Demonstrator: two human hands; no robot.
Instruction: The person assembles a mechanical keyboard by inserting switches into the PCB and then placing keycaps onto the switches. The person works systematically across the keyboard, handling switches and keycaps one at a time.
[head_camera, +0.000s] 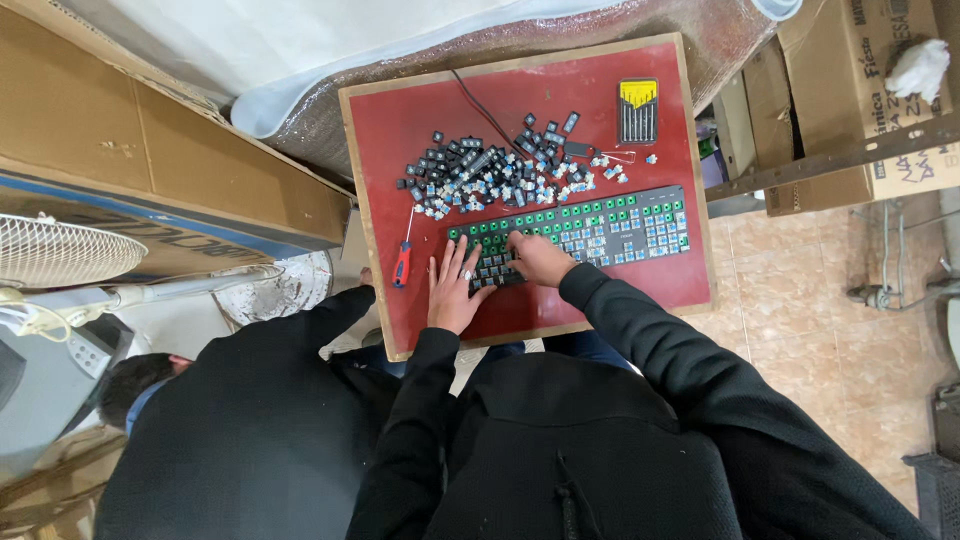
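A black keyboard (620, 222) with most keycaps off, showing green and blue switches, lies on a red board (400, 130). My left hand (452, 290) rests flat with fingers spread on the keyboard's left end and the board beside it. My right hand (540, 258) is bunched with fingertips down on the keys near the keyboard's left-middle; whatever it pinches is hidden. A pile of loose black keycaps and blue switches (490, 172) lies just behind the keyboard. A red-handled screwdriver (402, 262) lies left of my left hand.
A yellow and black screwdriver set (637, 110) lies at the board's far right. A thin black cable (470, 95) runs off the back. Another person in black (240, 430) sits close on the left. Cardboard boxes (150, 150), a white fan (60, 250) and tiled floor (800, 300) surround the board.
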